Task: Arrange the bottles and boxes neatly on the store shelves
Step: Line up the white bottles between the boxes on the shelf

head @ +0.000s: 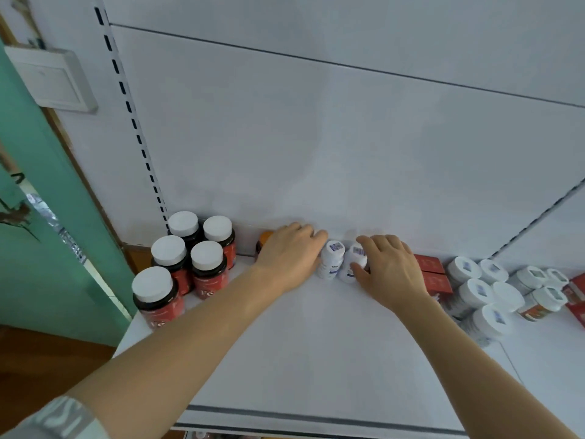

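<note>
Two small white bottles stand side by side at the back of the white shelf (316,337). My left hand (289,255) lies curled over something it hides, its fingertips touching the left white bottle (330,259); an orange-capped bottle (264,240) peeks out behind that hand. My right hand (391,269) grips the right white bottle (353,264), thumb on its front and fingers over its top. Both bottles have barcode stickers on their caps.
Several dark bottles with white caps and red labels (177,264) stand in a cluster at the shelf's left end. Red boxes (432,272) lie right of my right hand, then several white-capped jars (478,293) and more red boxes (576,293) at the far right.
</note>
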`<state>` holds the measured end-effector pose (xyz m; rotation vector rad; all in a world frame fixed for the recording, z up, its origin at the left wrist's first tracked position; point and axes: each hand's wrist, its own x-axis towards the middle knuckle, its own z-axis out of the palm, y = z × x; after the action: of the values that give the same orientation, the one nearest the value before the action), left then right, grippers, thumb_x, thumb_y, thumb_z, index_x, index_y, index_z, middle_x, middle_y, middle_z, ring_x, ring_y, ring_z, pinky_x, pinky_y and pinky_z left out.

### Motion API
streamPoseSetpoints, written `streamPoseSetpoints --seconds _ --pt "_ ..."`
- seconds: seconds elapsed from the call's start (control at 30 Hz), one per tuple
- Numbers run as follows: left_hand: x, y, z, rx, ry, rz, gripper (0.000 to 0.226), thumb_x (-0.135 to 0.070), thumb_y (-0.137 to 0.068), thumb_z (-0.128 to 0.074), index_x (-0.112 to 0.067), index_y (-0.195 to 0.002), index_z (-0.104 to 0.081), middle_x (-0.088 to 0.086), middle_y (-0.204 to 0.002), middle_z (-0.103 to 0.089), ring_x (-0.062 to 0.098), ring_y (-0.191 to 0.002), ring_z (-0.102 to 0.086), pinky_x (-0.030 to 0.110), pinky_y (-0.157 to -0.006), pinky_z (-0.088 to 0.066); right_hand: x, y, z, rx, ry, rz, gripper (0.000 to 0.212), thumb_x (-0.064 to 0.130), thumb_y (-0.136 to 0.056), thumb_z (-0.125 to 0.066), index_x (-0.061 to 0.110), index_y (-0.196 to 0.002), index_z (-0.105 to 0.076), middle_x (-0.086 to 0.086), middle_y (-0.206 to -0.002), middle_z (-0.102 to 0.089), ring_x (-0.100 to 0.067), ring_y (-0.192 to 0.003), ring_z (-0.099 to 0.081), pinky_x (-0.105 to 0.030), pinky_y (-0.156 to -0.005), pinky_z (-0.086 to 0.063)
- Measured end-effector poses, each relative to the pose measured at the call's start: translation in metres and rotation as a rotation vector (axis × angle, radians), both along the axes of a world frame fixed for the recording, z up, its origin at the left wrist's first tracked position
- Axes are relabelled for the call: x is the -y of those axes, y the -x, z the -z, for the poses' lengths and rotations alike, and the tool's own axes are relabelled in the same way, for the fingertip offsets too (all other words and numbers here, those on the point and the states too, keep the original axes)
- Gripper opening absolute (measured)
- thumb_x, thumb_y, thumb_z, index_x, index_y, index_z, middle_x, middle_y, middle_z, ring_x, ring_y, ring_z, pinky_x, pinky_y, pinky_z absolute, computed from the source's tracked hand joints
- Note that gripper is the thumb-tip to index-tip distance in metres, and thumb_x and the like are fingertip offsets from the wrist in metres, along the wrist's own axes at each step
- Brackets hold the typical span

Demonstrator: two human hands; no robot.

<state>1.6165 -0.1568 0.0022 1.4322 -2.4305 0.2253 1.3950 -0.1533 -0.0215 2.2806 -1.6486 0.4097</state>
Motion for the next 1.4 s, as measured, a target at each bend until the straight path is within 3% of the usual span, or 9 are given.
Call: streamPoseSetpoints --seconds 0.17,0.33,0.47,0.63,0.93,1.2,1.33,1.4 --pt "0.000 0.033 0.016 0.006 -0.094 -0.062 0.035 -0.023 -0.092 -0.054 -0.017 -0.127 -0.049 0.007 -0.112 -0.061 0.029 -0.106 -0.057 0.035 -0.071 -0.040 0.008 0.013 0.009 -0.029 -0.061 -0.013 0.037 0.033 -0.071 -0.074 0.015 -0.101 -0.065 -0.006 -0.083 -0.065 -0.034 -0.084 -0.059 -0.041 -0.077 -0.049" --pt "0.006 0.057 0.032 0.036 -0.114 -0.175 0.032 -0.016 -0.091 -0.056 -0.015 -0.122 -0.049 0.008 -0.106 -0.063 0.031 -0.098 -0.061 0.034 -0.062 -0.032 0.020 0.021 0.019 -0.044 -0.072 -0.092 0.038 0.027 -0.066 -0.081 0.015 -0.099 -0.067 -0.006 -0.079 -0.069 -0.032 -0.080 -0.062 -0.039 -0.074 -0.050" --pt "0.009 0.065 0.037 0.046 -0.105 -0.227 0.028 -0.012 -0.086 -0.060 -0.013 -0.112 -0.054 0.009 -0.093 -0.066 0.031 -0.085 -0.064 0.034 -0.056 -0.028 0.029 0.026 0.024 0.014 -0.050 -0.155 0.038 0.021 -0.061 -0.084 0.012 -0.094 -0.067 -0.007 -0.079 -0.070 -0.034 -0.079 -0.063 -0.039 -0.072 -0.051" --pt "0.012 0.067 0.044 0.113 -0.080 -0.244 0.038 -0.008 -0.060 -0.081 -0.013 -0.091 -0.061 0.003 -0.064 -0.060 0.024 -0.054 -0.058 0.028 -0.044 -0.019 0.033 0.031 0.029 0.082 -0.031 -0.220 0.041 0.016 -0.061 -0.083 0.011 -0.098 -0.068 -0.007 -0.088 -0.072 -0.034 -0.091 -0.066 -0.039 -0.079 -0.052" --pt "0.013 0.063 0.048 0.112 -0.083 -0.255 0.041 -0.007 -0.060 -0.083 -0.012 -0.093 -0.060 0.004 -0.067 -0.059 0.024 -0.056 -0.058 0.027 -0.044 -0.020 0.031 0.026 0.030 0.063 -0.076 -0.201 0.042 0.018 -0.065 -0.085 0.011 -0.103 -0.067 -0.009 -0.094 -0.072 -0.035 -0.092 -0.064 -0.041 -0.081 -0.053" --pt "0.016 0.058 0.045 0.067 -0.147 -0.238 0.042 -0.010 -0.079 -0.069 -0.010 -0.118 -0.054 0.008 -0.089 -0.065 0.030 -0.079 -0.063 0.033 -0.050 -0.031 0.025 0.021 0.024 0.044 -0.120 -0.139 0.039 0.022 -0.069 -0.081 0.013 -0.104 -0.065 -0.007 -0.099 -0.071 -0.033 -0.095 -0.062 -0.041 -0.081 -0.051" --pt "0.013 0.054 0.029 0.183 -0.125 -0.288 0.057 -0.015 -0.061 -0.083 -0.010 -0.113 -0.060 0.003 -0.074 -0.064 0.024 -0.064 -0.064 0.028 -0.047 -0.027 0.016 0.027 0.015 0.030 -0.100 -0.101 0.040 0.029 -0.077 -0.073 0.015 -0.114 -0.062 -0.005 -0.098 -0.069 -0.032 -0.096 -0.060 -0.040 -0.081 -0.050" --pt "0.014 0.054 0.017 0.147 -0.098 -0.281 0.052 -0.015 -0.071 -0.078 -0.009 -0.118 -0.056 0.006 -0.080 -0.063 0.028 -0.071 -0.063 0.030 -0.049 -0.029 0.011 0.036 0.008 0.042 -0.079 -0.078 0.037 0.029 -0.079 -0.072 0.013 -0.111 -0.063 -0.007 -0.097 -0.068 -0.034 -0.096 -0.059 -0.042 -0.080 -0.050"
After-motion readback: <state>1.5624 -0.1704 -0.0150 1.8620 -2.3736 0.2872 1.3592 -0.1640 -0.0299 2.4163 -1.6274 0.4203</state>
